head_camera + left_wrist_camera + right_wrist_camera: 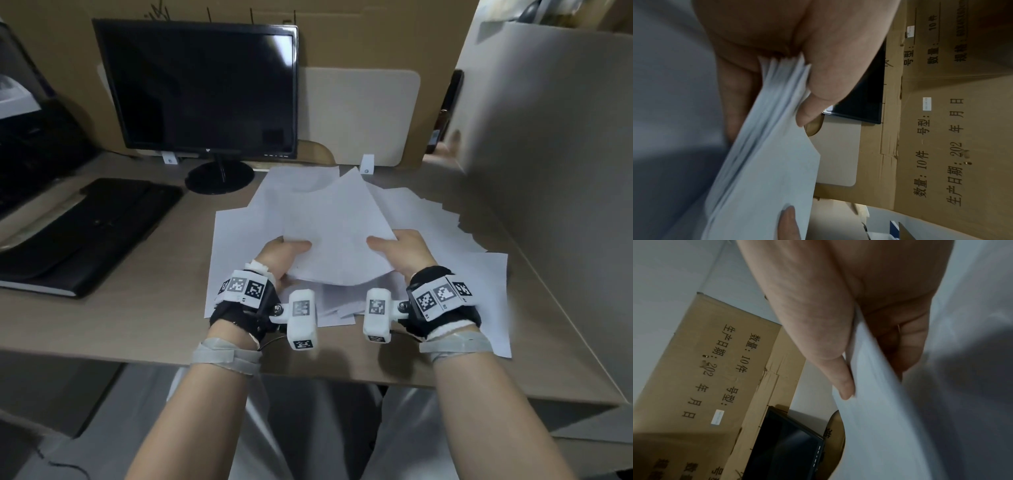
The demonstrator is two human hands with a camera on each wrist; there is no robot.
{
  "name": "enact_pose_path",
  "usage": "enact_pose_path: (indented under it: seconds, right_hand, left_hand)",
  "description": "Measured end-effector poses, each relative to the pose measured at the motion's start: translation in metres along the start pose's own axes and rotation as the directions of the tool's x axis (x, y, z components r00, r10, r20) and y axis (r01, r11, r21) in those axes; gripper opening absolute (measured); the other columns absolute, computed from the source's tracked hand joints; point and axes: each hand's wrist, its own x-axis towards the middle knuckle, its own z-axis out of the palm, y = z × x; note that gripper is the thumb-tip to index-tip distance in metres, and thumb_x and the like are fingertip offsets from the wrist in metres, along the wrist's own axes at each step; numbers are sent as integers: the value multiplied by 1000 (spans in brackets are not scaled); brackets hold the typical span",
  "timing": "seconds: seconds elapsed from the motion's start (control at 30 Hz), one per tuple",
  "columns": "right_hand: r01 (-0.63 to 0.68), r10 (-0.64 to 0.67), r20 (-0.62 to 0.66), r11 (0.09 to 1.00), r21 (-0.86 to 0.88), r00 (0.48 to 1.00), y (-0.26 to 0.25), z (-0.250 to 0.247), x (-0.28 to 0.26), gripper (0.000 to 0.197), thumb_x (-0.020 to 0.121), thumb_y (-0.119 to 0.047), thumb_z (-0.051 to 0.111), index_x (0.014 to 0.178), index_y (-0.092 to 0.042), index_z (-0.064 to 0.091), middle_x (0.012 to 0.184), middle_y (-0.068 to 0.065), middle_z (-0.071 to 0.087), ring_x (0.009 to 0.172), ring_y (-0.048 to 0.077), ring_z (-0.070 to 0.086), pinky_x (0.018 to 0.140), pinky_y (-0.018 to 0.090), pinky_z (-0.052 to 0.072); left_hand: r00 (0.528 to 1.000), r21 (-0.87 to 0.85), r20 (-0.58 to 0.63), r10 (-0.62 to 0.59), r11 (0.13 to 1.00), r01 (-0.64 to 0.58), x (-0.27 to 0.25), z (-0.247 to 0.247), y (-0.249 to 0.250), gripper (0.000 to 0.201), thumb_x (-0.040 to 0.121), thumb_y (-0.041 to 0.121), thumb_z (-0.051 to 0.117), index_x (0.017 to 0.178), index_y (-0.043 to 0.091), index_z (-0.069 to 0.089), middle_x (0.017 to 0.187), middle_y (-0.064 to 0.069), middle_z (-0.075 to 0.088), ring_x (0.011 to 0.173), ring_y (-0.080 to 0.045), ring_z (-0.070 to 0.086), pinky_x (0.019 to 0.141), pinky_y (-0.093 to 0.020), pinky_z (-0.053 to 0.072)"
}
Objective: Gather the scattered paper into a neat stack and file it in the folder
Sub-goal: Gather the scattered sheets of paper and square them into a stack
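A bundle of white paper sheets (335,236) is lifted above the desk, tilted, held at its near corners by both hands. My left hand (284,255) pinches the left corner, thumb on top; in the left wrist view the thumb (824,78) presses on several fanned sheet edges (781,91). My right hand (399,250) grips the right side, thumb (818,337) on top and fingers under the sheets (879,402). More loose sheets (445,236) lie scattered on the desk beneath and to the right. A black folder (92,233) lies closed at the left of the desk.
A dark monitor (202,89) stands behind the paper on a round base. Cardboard walls (370,37) close off the back and a pale panel (548,154) the right side. A dark bag (30,144) sits at far left. The desk's front edge (308,373) is near my wrists.
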Motion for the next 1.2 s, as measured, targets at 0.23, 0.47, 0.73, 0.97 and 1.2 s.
enact_pose_path:
  seconds: [0.23,0.47,0.73,0.97,1.2]
  right_hand:
    - [-159,112,-139,904,-397,984,-6,-21,23,55,67,-57,61,110,-24,70,126,5,60,132,35,40,110,50,32]
    - [-127,107,-157,984,-128,982,29,-33,53,68,55,-58,70,105,-11,72,101,4,73,100,26,67,93,40,53]
    - [-80,82,-95,996,30,992,13,-41,30,17,85,-18,70,89,-2,71,100,15,74,91,29,71,81,34,55]
    - [-85,87,-34,995,50,996,8,-30,13,18,92,-13,61,100,2,66,87,9,67,69,16,60,52,19,43]
    - [-132,123,56,969,209,991,-2,-2,-4,21,88,-21,68,104,-8,67,98,5,71,88,22,68,78,40,61]
  left_hand:
    - [1000,-2,17,26,1000,-26,9,19,15,10,93,8,54,95,12,62,82,-8,68,63,-20,66,67,-32,54]
    - [1000,-89,27,-16,996,18,12,43,21,11,93,7,54,87,9,62,84,-12,66,74,-29,63,84,-43,54]
    - [999,-9,10,-49,999,49,10,52,22,7,92,12,56,91,11,63,94,-15,66,80,-30,62,82,-41,53]
    - [998,39,-42,-53,998,55,13,37,15,14,94,9,54,106,7,59,80,-8,61,65,-23,58,44,-21,48]
    - [994,76,-101,-33,996,40,9,-11,8,35,86,23,64,115,4,62,111,-17,68,93,-36,66,87,-46,56]
